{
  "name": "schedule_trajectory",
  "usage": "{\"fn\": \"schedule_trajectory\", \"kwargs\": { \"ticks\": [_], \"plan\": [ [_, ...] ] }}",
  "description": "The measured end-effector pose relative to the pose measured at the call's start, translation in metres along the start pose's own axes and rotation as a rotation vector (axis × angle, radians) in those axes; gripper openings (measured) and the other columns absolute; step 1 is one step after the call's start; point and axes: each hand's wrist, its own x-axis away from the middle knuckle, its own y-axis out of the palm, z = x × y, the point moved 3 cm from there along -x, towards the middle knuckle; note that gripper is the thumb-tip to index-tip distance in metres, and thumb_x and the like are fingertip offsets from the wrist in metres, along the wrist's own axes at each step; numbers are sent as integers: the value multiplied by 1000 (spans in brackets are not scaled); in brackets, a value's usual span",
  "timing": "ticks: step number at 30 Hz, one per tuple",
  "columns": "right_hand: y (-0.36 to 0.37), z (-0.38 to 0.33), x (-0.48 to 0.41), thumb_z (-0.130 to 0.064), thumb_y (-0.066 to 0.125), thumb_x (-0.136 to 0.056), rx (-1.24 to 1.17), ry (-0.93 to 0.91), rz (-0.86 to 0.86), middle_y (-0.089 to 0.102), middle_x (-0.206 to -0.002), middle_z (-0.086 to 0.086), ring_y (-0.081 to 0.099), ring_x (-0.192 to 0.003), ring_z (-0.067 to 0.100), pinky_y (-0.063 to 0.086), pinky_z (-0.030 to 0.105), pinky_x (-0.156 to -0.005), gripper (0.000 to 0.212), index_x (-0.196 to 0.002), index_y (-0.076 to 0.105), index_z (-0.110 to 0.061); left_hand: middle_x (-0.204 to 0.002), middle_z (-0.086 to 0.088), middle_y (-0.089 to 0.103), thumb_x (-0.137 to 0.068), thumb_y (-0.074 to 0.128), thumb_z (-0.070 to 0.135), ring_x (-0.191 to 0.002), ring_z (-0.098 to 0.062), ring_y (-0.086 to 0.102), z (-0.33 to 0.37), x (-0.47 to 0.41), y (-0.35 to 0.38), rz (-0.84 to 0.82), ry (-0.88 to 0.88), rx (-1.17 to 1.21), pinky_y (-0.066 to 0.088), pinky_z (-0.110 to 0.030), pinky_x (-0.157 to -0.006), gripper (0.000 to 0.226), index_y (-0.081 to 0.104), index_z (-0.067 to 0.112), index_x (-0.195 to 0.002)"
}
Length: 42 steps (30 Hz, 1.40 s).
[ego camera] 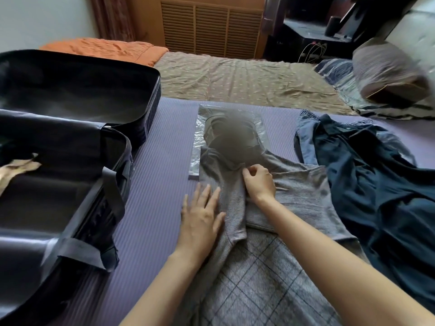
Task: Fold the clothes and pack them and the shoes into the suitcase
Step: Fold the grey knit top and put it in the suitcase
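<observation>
Center frame: left hand flat, fingers spread on grey top; right hand pinching its fabric. Bagged shoes just above, blurred, labels unreadable.

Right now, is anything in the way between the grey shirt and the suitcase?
Nothing visible. Only bare purple ribbed mat lies between the grey knit garment and the open black suitcase to its left.
</observation>
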Motion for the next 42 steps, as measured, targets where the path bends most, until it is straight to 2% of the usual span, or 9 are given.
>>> {"fn": "schedule_trajectory", "kwargs": {
  "ticks": [3, 7, 11, 16, 19, 21, 25, 31, 42],
  "plan": [
    [5, -5, -1, -55, 61, -84, 10, -48, -11, 66, -93, 0, 60, -90, 19, 42, 30, -72, 41, -99, 66, -18, -150, -14, 34, -90, 32, 48, -141, -26, 24, -9, 10, 23, -109, 82, -162, 14, -50, -112, 60, 43, 16, -140],
    [8, -2, -8, -41, 64, -86, 71, -65, 109, 67, -101, 7, 60, -101, 25, 43, 30, -78, 24, -98, 67, -21, -153, -9, 30, -95, 26, 49, -143, -21, 15, -4, 17, 30, -127, 185, -178, 11, -45, -112, 59, 38, 17, -143],
    [14, 5, -7, -37, 59, -91, 237, -67, 70, 61, -109, 12, 49, -112, 29, 40, 36, -90, 29, -108, 60, -13, -151, -4, 33, -96, 15, 56, -141, -16, 17, -6, 19, 38, -256, 150, -155, 8, -39, -113, 60, 45, 29, -139],
    [14, 2, 2, -37, 53, -94, 290, -161, 45, 50, -127, 13, 43, -120, 28, 35, 37, -98, 47, -129, 42, -8, -153, 8, -26, -70, -12, 72, -136, -9, -35, -6, 15, 31, -378, 132, -73, -33, -28, -104, 84, -3, 38, -147],
    [-2, 4, 27, -35, 55, -93, 153, -209, 69, 47, -127, 10, 39, -119, 25, 31, 32, -101, 47, -132, 43, -12, -156, 14, 0, -83, 8, 75, -143, -3, -14, -7, 19, 0, -267, 17, 290, -16, -23, -113, 76, 21, 35, -147],
    [-13, 7, 55, -35, 57, -91, 110, -265, 63, 48, -121, 6, 39, -114, 19, 30, 26, -96, 43, -127, 46, -14, -145, 14, 34, -97, 41, 45, -139, -2, 21, -11, 35, -29, -78, -120, 460, 12, -20, -113, 44, 42, 30, -138],
    [-25, 16, 124, -41, 59, -89, 39, -305, -34, 47, -110, -4, 39, -103, 9, 29, 20, -86, 39, -121, 46, -22, -101, 16, 62, -88, 63, 21, -93, 2, 58, -16, 84, -66, 22, -235, 481, 47, -21, -84, 23, 59, 35, -106],
    [-22, 17, 178, -53, 57, -87, 11, -215, -190, 60, -79, -8, 60, -82, 15, 42, 30, -68, 43, -118, 43, -26, -88, 17, 60, -80, 69, 43, -82, 0, 57, -13, 144, -80, -202, -336, 310, 48, -21, -77, 26, 53, 41, -99],
    [-13, 6, 227, -26, 74, -79, -227, -87, -271, 58, -83, -9, 63, -88, 15, 48, 30, -84, 65, -133, 39, -17, -82, 13, 57, -80, 65, 41, -76, -2, 54, 9, 181, -102, -296, -370, 169, 43, -20, -70, 17, 51, 36, -88]
  ]
}}
